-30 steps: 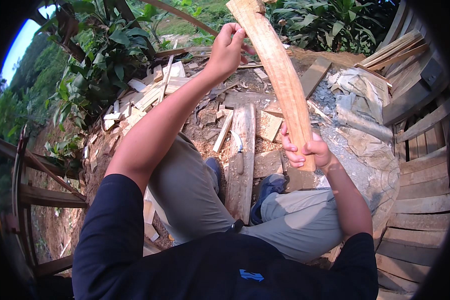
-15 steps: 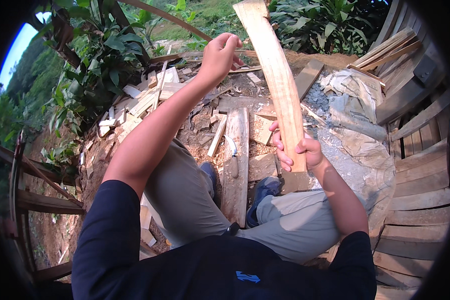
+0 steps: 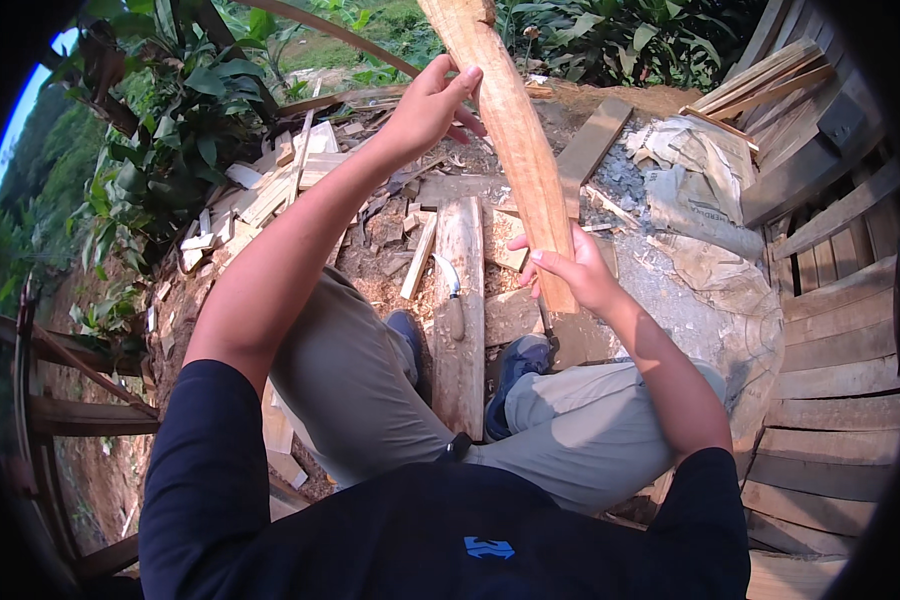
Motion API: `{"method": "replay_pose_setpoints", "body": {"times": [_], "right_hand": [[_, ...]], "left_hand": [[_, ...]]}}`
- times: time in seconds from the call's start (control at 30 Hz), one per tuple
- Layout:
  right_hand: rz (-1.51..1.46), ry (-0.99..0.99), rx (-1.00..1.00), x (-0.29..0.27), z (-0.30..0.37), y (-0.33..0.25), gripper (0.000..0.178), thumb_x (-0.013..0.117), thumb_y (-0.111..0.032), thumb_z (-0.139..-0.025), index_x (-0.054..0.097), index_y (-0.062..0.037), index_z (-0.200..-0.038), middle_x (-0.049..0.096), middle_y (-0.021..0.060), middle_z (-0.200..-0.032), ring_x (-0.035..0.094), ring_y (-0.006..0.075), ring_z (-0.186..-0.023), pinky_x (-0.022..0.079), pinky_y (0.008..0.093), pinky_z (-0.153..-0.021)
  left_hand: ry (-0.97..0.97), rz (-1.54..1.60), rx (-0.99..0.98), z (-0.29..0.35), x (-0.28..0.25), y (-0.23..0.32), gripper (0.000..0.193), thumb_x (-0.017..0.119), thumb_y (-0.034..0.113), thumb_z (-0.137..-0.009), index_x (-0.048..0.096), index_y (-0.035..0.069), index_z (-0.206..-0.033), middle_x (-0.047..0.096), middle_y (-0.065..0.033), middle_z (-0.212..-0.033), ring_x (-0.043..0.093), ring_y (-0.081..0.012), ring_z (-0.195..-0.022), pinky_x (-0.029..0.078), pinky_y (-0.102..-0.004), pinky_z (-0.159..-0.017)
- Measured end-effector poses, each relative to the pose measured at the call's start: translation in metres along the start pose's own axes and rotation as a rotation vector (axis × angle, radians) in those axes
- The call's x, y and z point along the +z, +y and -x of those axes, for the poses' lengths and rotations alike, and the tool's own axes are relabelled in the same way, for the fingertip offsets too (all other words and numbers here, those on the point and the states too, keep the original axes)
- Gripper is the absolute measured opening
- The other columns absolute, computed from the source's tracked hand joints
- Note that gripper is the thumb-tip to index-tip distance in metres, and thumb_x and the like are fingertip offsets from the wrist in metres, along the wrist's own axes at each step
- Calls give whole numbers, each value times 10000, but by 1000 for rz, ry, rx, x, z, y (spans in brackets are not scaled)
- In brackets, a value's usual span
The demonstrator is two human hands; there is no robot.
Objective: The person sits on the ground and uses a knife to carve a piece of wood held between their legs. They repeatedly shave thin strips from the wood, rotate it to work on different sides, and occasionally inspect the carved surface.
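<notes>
A long, pale wooden board (image 3: 525, 150) with a slightly curved outline is raised in front of me, tilted with its far end to the left. My right hand (image 3: 575, 272) grips its near end, thumb on the upper face and fingers around the far edge. Farther up, my left hand (image 3: 432, 112) meets the board's left edge. Its thumb overlaps the edge, while the other fingers are bent loosely beside and partly behind it. Below, a curved-blade knife (image 3: 456, 318) with a wooden handle lies on a rough plank (image 3: 459, 385) between my feet.
Offcuts (image 3: 270, 200) and wood shavings litter the ground at the left and ahead. Another plank (image 3: 595, 140) lies beyond the board. Crumpled sacks (image 3: 698, 200) lie at the right, beside a slatted wooden wall (image 3: 835, 390). Leafy plants grow at the far side.
The board has shifted left and a little farther away with my right hand. My left hand, apart from it before, now meets its edge. The whole view has shifted slightly.
</notes>
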State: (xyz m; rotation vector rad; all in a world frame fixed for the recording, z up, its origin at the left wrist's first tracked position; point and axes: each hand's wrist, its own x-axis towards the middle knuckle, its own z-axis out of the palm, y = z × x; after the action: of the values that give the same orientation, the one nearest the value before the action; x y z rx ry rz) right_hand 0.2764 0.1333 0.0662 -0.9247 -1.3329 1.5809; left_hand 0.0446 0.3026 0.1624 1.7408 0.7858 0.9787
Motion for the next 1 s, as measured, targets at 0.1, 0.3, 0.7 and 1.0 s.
{"method": "replay_pose_setpoints", "body": {"times": [0.1,0.3,0.7,1.0], "right_hand": [[106,99,-66,0,-6,2,441,629,-198,-1024,464,41,-1356,688,203,-1177,698,191,-808,605,313,-717],[64,184,11,14,3,-12,484,678,-272,-1011,482,-10,-1368,666,109,-1032,677,157,-830,613,312,-575],[60,392,52,15,1,4,581,464,-549,-1066,457,-89,-1420,600,64,-962,639,136,-639,537,273,-467],[-18,324,141,16,2,-6,568,407,-557,-1078,464,-118,-1433,550,36,-890,576,116,-551,471,245,-391]], "left_hand": [[33,45,-8,0,-3,-1,435,492,441,-1084,479,26,-1214,622,-95,-1051,738,-196,-734,583,-310,-568],[17,47,-76,6,8,-1,411,466,468,-1089,537,64,-1076,637,-58,-905,736,-182,-707,566,-283,-555],[-271,-155,-197,20,31,8,787,756,479,-923,369,-47,-1362,689,-181,-1057,752,-223,-806,595,-324,-615],[-262,-115,-179,22,28,7,669,725,475,-950,406,-13,-1277,713,-156,-999,745,-208,-753,575,-298,-584]]}}
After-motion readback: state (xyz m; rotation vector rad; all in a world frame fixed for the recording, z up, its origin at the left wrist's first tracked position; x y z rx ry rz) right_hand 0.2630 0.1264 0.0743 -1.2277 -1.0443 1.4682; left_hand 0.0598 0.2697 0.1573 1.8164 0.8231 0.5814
